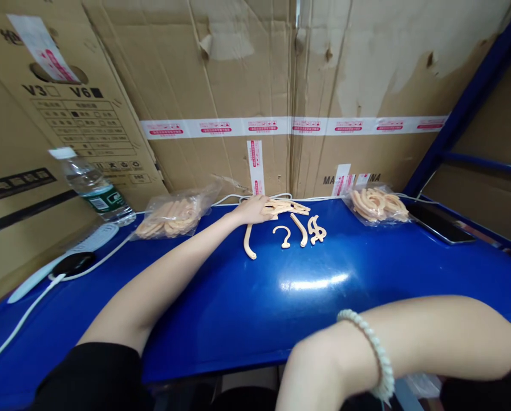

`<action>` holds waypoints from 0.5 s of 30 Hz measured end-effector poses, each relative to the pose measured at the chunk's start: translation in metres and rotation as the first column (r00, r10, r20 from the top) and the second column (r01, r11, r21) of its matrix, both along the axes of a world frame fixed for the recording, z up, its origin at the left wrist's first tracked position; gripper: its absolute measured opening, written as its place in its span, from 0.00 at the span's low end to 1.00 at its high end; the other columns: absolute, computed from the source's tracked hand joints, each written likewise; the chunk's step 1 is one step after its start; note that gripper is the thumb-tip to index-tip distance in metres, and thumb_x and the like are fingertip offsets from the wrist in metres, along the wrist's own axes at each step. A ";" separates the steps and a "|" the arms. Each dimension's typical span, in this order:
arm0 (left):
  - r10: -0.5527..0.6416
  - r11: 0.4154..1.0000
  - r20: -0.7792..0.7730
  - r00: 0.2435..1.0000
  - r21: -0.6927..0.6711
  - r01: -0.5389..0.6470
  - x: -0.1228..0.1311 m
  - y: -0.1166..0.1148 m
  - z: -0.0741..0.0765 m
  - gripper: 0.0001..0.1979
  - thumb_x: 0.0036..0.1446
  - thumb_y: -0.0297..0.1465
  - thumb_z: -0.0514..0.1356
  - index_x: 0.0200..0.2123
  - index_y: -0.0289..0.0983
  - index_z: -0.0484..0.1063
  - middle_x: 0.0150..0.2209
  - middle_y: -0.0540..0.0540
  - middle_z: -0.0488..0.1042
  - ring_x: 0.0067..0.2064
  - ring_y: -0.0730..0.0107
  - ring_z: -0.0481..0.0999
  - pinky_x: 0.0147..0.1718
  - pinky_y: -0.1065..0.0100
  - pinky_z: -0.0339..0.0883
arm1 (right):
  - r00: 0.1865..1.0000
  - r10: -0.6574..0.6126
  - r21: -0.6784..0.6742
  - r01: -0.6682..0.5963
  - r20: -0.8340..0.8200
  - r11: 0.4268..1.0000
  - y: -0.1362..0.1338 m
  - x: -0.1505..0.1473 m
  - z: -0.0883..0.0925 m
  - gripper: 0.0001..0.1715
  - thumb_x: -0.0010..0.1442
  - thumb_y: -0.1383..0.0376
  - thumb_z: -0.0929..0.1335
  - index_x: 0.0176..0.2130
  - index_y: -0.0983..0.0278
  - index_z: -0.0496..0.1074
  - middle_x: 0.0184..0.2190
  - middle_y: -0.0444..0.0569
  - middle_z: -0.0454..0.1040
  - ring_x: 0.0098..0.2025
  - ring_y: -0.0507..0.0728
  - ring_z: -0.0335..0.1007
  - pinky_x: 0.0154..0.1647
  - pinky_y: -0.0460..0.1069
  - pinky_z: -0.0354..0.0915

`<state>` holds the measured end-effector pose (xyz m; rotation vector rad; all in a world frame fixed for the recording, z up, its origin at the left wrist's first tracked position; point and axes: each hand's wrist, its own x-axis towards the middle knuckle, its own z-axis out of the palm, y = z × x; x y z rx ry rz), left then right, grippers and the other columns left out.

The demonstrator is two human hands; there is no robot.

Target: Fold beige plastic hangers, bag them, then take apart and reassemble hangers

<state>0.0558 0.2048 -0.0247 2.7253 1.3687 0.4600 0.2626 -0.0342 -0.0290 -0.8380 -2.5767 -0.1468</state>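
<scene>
My left hand (252, 210) reaches to the back of the blue table, its fingers closed on peach plastic hanger pieces (287, 206); the fingertips are partly hidden. Just in front of it lies a curved hanger arm (247, 244). To its right are a hanger hook (286, 245), a second curved arm (299, 229) and a small cluster of curly pieces (316, 231). My right hand (319, 371) hangs bent at the wrist by the table's front edge, with a beaded bracelet (373, 348) behind it. Its fingers are out of sight below.
Clear bags of peach pieces lie at left (172, 217) and right (377, 204). A water bottle (95, 188), a pale slatted plastic item (95, 237) and a black disc with a white cable (72, 264) are on the left. A phone (441, 224) lies right. Cardboard (221, 85) walls the back.
</scene>
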 end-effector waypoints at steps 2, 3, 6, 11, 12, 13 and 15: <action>-0.028 0.999 -0.014 1.000 -0.028 0.028 0.000 0.005 0.002 0.32 0.56 0.47 0.62 0.57 0.31 0.69 0.55 0.33 0.75 0.56 0.46 0.75 0.54 0.57 0.67 | 1.000 -0.004 -0.009 0.004 0.008 1.000 0.018 0.005 0.000 0.25 0.58 0.55 0.74 0.55 0.54 0.76 0.49 0.49 0.78 0.53 0.63 0.73 0.54 0.54 0.72; -0.043 0.998 -0.016 0.999 -0.038 0.042 -0.001 0.007 0.002 0.32 0.57 0.48 0.62 0.57 0.32 0.69 0.55 0.34 0.75 0.55 0.47 0.75 0.54 0.58 0.68 | 1.000 -0.007 -0.014 0.007 0.013 1.000 0.030 0.010 0.002 0.24 0.59 0.55 0.74 0.54 0.55 0.77 0.49 0.50 0.78 0.52 0.63 0.73 0.54 0.54 0.71; -0.072 0.997 -0.011 0.997 -0.040 0.071 -0.001 0.009 0.003 0.30 0.58 0.47 0.62 0.57 0.33 0.70 0.56 0.35 0.75 0.56 0.48 0.75 0.54 0.59 0.67 | 0.999 -0.032 -0.046 0.033 0.035 0.998 0.069 0.033 0.014 0.20 0.60 0.58 0.73 0.51 0.58 0.77 0.48 0.52 0.78 0.50 0.63 0.72 0.53 0.55 0.71; -0.070 0.997 0.020 0.997 -0.025 0.070 0.001 0.011 0.003 0.30 0.57 0.45 0.64 0.57 0.31 0.70 0.57 0.34 0.75 0.58 0.48 0.74 0.55 0.59 0.66 | 0.991 -0.089 -0.149 0.104 0.102 0.983 0.128 0.076 0.030 0.12 0.63 0.63 0.69 0.45 0.63 0.79 0.45 0.57 0.77 0.48 0.63 0.72 0.51 0.57 0.69; -0.071 0.997 0.031 0.997 -0.020 0.072 0.002 0.011 0.004 0.30 0.57 0.44 0.64 0.57 0.31 0.70 0.57 0.34 0.74 0.58 0.48 0.73 0.56 0.59 0.65 | 0.990 -0.084 -0.179 0.104 0.114 0.978 0.133 0.082 0.030 0.12 0.64 0.63 0.69 0.44 0.65 0.79 0.45 0.57 0.77 0.47 0.64 0.73 0.51 0.57 0.69; -0.073 0.997 0.045 0.996 -0.011 0.074 0.003 0.010 0.004 0.30 0.58 0.43 0.64 0.58 0.32 0.69 0.58 0.34 0.74 0.59 0.48 0.73 0.57 0.58 0.64 | 0.990 -0.078 -0.204 0.102 0.121 0.974 0.138 0.086 0.028 0.12 0.64 0.63 0.69 0.44 0.65 0.79 0.44 0.58 0.77 0.47 0.64 0.73 0.51 0.58 0.69; -0.075 0.997 0.078 0.994 0.013 0.074 0.003 0.007 0.006 0.28 0.59 0.40 0.64 0.59 0.32 0.68 0.60 0.34 0.72 0.61 0.49 0.71 0.60 0.57 0.62 | 0.990 -0.074 -0.238 0.100 0.118 0.966 0.142 0.093 0.024 0.13 0.64 0.63 0.69 0.45 0.66 0.79 0.44 0.58 0.78 0.46 0.64 0.74 0.50 0.57 0.69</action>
